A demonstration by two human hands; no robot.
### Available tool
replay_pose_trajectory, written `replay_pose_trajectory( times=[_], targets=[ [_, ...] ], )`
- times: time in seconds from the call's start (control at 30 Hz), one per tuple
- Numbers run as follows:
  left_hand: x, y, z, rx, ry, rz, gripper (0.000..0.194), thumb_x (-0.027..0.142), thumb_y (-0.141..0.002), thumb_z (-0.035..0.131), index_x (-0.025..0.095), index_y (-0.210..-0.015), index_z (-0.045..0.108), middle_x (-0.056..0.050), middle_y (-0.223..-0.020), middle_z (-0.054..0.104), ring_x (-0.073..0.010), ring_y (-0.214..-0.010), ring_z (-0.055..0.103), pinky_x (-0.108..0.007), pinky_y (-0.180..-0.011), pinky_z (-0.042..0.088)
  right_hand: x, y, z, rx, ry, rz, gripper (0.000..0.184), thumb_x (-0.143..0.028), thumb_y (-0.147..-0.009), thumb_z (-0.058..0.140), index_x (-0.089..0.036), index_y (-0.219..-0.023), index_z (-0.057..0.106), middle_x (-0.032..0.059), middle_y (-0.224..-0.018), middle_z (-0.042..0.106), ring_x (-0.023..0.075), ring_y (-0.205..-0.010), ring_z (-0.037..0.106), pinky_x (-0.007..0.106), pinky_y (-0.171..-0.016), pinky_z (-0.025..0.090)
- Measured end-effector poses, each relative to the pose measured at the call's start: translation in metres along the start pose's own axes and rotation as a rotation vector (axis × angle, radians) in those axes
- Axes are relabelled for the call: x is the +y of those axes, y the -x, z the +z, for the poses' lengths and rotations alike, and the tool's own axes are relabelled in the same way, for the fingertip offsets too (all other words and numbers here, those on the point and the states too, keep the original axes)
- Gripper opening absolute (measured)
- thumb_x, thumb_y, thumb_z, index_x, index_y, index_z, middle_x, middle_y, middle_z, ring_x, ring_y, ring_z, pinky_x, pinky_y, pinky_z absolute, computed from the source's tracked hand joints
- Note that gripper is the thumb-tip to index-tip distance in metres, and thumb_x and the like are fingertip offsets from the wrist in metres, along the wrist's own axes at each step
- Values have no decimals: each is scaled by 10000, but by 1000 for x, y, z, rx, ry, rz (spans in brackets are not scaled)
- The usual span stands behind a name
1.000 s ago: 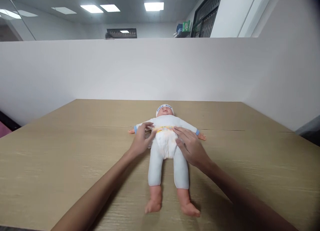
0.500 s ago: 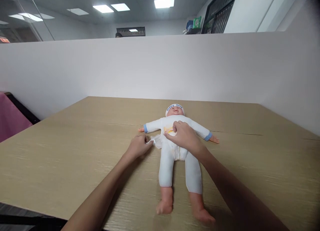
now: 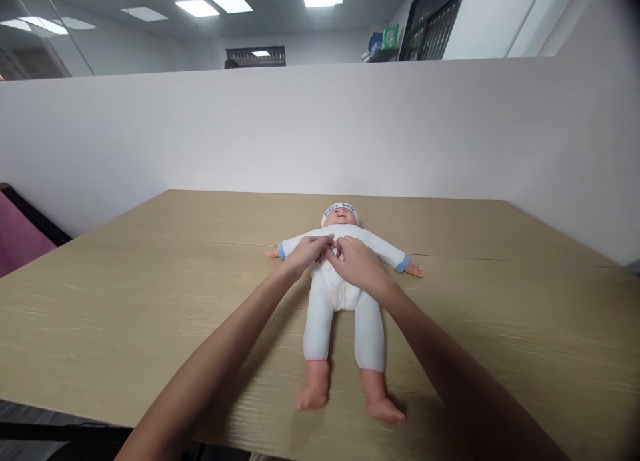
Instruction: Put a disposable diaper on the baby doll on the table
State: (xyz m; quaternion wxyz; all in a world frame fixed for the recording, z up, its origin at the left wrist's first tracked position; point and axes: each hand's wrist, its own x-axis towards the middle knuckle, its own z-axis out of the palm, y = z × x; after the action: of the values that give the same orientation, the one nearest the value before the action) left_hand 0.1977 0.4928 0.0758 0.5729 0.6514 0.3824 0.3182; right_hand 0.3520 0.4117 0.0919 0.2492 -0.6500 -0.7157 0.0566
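1. Your work in hand is at the front waist of a white diaper (image 3: 336,290) on a baby doll (image 3: 370,328). The doll lies on its back on the table (image 3: 150,301), slightly right of the centre of the frame, its head towards the pale partition (image 3: 320,128) and its bare feet in the lower centre.

2. Your left hand (image 3: 306,254) reaches in from the lower left. Its fingers are bent and close together at the doll's belly; you cannot tell from this view whether they pinch anything.

3. Your right hand (image 3: 354,260) comes in from the lower right, fingers curled, with the thumb near your left fingertips. Whether they grip a piece of the diaper is hidden too.

4. Done, judging by how things lie: the diaper passes between the doll's legs, and its front lies up over the lower belly.

5. Left, or at least unconfirmed: the closing at the waist. Your hands cover the top edge, so no fastened tab can be made out, and the work looks partway along, probably in its later part.

6. The doll's arms spread to either side, and its white headband (image 3: 341,208) sits above your hands.
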Motion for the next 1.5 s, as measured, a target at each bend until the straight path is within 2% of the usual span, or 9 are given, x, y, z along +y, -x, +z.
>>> replay_pose_trajectory(
  times=[0.17,0.33,0.53,0.63,0.8,0.93,1.1,1.33,1.5],
  targets=[
    [-33,6,1,256,-47,164,447,557,-897,781,204,-1146,665,-64,-1083,696,-171,-855,591,-312,-767,477,10,-6,2,-4,-13,47,346,-315,-1137,519,-238,-799,530,43,-930,721,197,-854,618,313,-728,330],
    [-53,10,-7,235,-153,288,357,549,-962,710,206,-1021,626,-48,-1008,691,-186,-898,629,-331,-836,508,15,-5,4,32,-37,85,318,-309,-1111,565,-246,-804,506,31,-882,700,201,-805,599,316,-692,297],
    [-35,27,-1,455,-217,266,204,382,-977,694,207,-1065,635,-86,-1156,725,-192,-924,647,-339,-847,505,8,1,-1,165,-79,98,54,-180,-1048,545,-233,-1044,543,46,-951,704,231,-842,638,324,-708,363],
    [-15,58,16,564,-286,329,151,368,-1031,632,220,-1056,648,-80,-1171,746,-210,-998,660,-342,-876,489,-5,23,-8,233,-105,47,202,-70,-980,479,-242,-1072,530,60,-1059,709,231,-943,662,329,-794,430],
    [4,126,35,239,-682,417,292,428,-1098,553,245,-932,708,-38,-936,781,-236,-893,648,-358,-838,457,-15,99,-9,132,-395,-120,87,-218,-996,592,-269,-988,523,14,-964,694,194,-833,676,309,-760,515],
    [-13,143,27,-75,-784,378,307,461,-1090,571,253,-962,757,-38,-865,774,-253,-876,642,-370,-858,455,8,134,0,8,-354,-11,83,-231,-982,647,-253,-957,572,1,-891,717,178,-778,685,288,-713,501],
    [-32,126,23,36,-730,340,316,562,-989,728,247,-975,705,-31,-819,741,-248,-791,630,-361,-804,438,28,126,9,59,-219,66,157,-306,-1019,665,-234,-889,614,-2,-784,709,180,-717,653,294,-681,421],
    [-42,116,31,81,-757,352,376,522,-981,735,251,-745,623,-26,-709,656,-238,-744,589,-354,-760,416,23,128,18,74,-92,22,200,-326,-1020,667,-223,-855,623,36,-972,702,176,-745,597,307,-685,372],
    [-46,120,27,89,-660,474,234,446,-1010,702,240,-900,718,-96,-1109,727,-283,-1052,661,-403,-968,499,23,135,23,117,-190,8,90,-315,-1009,668,-233,-974,668,48,-1083,710,194,-798,635,321,-757,455]
  ],
)
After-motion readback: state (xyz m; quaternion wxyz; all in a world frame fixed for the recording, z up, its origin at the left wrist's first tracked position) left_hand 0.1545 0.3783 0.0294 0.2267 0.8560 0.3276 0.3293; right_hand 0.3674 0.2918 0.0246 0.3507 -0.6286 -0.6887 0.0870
